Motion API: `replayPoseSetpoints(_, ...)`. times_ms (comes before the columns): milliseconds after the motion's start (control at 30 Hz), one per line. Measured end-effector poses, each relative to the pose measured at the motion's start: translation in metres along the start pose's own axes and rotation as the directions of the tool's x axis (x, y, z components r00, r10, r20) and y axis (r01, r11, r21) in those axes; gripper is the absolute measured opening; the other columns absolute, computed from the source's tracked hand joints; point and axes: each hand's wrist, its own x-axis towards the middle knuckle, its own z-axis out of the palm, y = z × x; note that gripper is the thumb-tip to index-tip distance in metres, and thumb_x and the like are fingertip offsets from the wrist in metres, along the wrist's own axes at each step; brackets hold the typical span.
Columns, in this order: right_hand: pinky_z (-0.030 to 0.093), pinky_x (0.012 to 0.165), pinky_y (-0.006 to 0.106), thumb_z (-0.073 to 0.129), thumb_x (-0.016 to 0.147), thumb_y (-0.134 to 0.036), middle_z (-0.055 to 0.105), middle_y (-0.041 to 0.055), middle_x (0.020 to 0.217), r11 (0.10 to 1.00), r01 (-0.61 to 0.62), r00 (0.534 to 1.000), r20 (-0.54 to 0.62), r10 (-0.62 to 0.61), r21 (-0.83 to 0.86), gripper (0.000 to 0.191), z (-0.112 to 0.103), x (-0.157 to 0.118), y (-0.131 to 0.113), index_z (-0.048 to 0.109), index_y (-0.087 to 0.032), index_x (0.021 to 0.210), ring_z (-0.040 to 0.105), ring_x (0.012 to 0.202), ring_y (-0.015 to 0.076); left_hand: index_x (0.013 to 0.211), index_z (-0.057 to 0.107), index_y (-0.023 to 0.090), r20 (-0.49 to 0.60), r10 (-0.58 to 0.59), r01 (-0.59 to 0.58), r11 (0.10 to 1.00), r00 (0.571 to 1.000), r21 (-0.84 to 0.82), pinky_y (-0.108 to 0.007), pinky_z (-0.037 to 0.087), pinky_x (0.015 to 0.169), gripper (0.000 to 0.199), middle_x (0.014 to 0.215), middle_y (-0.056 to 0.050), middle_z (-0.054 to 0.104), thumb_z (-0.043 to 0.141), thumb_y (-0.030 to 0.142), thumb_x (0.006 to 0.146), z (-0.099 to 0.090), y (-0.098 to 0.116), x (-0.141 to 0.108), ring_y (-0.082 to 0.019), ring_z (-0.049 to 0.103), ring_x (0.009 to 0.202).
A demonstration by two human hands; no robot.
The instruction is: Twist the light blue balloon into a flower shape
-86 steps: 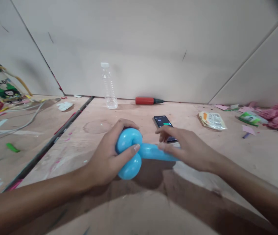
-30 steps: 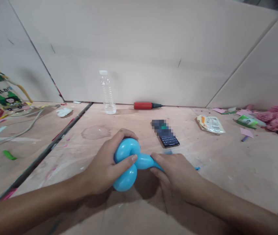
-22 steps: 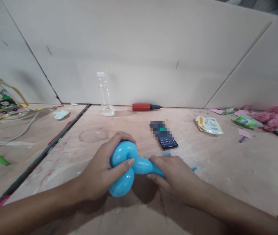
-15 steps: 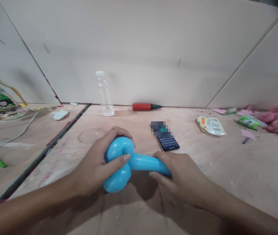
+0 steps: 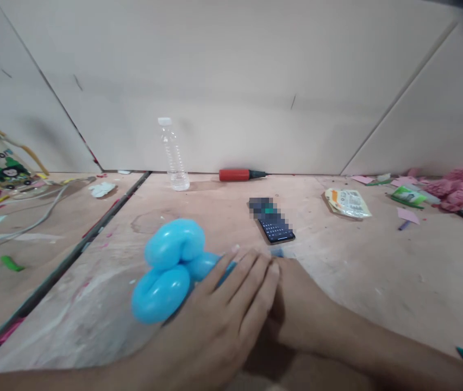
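A blue twisted balloon [image 5: 174,243] shows two rounded loops at the left and a straight stem running right. My left hand [image 5: 231,309] lies over that stem, its fingers stretched side by side and pressed around it; its thumb is hidden. Against the left fingertips, my right hand [image 5: 300,296] is closed around the stem's far end. A small blue tip pokes out above the knuckles, and most of the right fingers are covered by the left hand.
Beyond the hands lie a phone [image 5: 273,220] and a red hand pump [image 5: 239,175]. A clear plastic bottle [image 5: 174,157] stands by the wall. At right are a plastic packet [image 5: 348,203] and pink scraps [image 5: 454,190]; at left, a gap [image 5: 72,258] in the boards and a drink bottle [image 5: 3,157].
My left hand has left the balloon's loops and slid right onto the stem, up to my right hand. The loops have shifted left and now show uncovered.
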Motion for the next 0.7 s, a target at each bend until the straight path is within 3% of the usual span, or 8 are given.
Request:
replayPoseSetpoints(67, 0.052, 0.072, 0.032, 0.061, 0.088, -0.026, 0.078, 0.0091, 0.106, 0.998, -0.001, 1.000, -0.003, 0.001, 0.069, 0.023, 0.001, -0.002, -0.008, 0.066, -0.021, 0.109, 0.072, 0.088, 0.0240, 0.139, 0.053, -0.002, -0.045, 0.008, -0.002, 0.990, 0.999, 0.141, -0.053, 0.051, 0.105, 0.045, 0.140, -0.025, 0.066, 0.039, 0.010, 0.098, 0.007, -0.001, 0.004, -0.039, 0.063, 0.129)
replayPoseSetpoints(133, 0.052, 0.075, 0.032, 0.060, 0.087, -0.025, 0.077, 0.0080, 0.106, 0.991, -0.005, 1.000, -0.023, 0.008, 0.132, 0.020, 0.000, -0.003, -0.014, 0.066, -0.020, 0.105, 0.072, 0.091, 0.0235, 0.133, 0.057, 0.003, 0.010, -0.021, 0.019, 0.987, 1.000, 0.159, -0.051, 0.057, 0.092, 0.039, 0.119, -0.019, 0.075, 0.044, 0.007, 0.096, 0.010, -0.009, 0.009, -0.035, 0.073, 0.107)
replayPoseSetpoints(233, 0.048, 0.075, 0.034, 0.060, 0.089, -0.030, 0.077, 0.0079, 0.103, 0.994, -0.052, 0.997, -0.054, 0.057, 0.093, 0.017, 0.001, -0.001, -0.015, 0.065, -0.019, 0.101, 0.072, 0.091, 0.0255, 0.123, 0.060, 0.009, 0.164, -0.081, 0.053, 0.984, 0.983, 0.171, -0.044, 0.059, 0.072, 0.033, 0.095, -0.010, 0.075, 0.051, 0.004, 0.092, 0.009, -0.021, 0.013, -0.030, 0.072, 0.083)
replayPoseSetpoints(400, 0.038, 0.067, 0.035, 0.059, 0.095, -0.031, 0.077, 0.0100, 0.096, 0.982, -0.127, 0.992, -0.027, 0.125, -0.138, 0.016, 0.003, 0.003, -0.013, 0.066, -0.017, 0.094, 0.072, 0.086, 0.0281, 0.093, 0.061, 0.017, 0.282, -0.096, 0.035, 0.976, 0.955, 0.213, -0.040, 0.054, 0.066, 0.016, 0.083, -0.009, 0.070, 0.052, 0.004, 0.091, 0.012, -0.026, 0.014, -0.028, 0.068, 0.076)
replayPoseSetpoints(700, 0.032, 0.062, 0.033, 0.060, 0.098, -0.023, 0.080, 0.0106, 0.098, 0.951, -0.112, 0.971, 0.172, 0.166, -0.287, 0.012, 0.001, 0.010, -0.013, 0.070, -0.015, 0.100, 0.074, 0.083, 0.0259, 0.091, 0.061, 0.015, 0.426, -0.096, 0.058, 0.993, 0.899, 0.102, -0.037, 0.049, 0.060, 0.016, 0.082, -0.010, 0.075, 0.055, 0.001, 0.091, 0.018, -0.023, 0.013, -0.028, 0.072, 0.070)
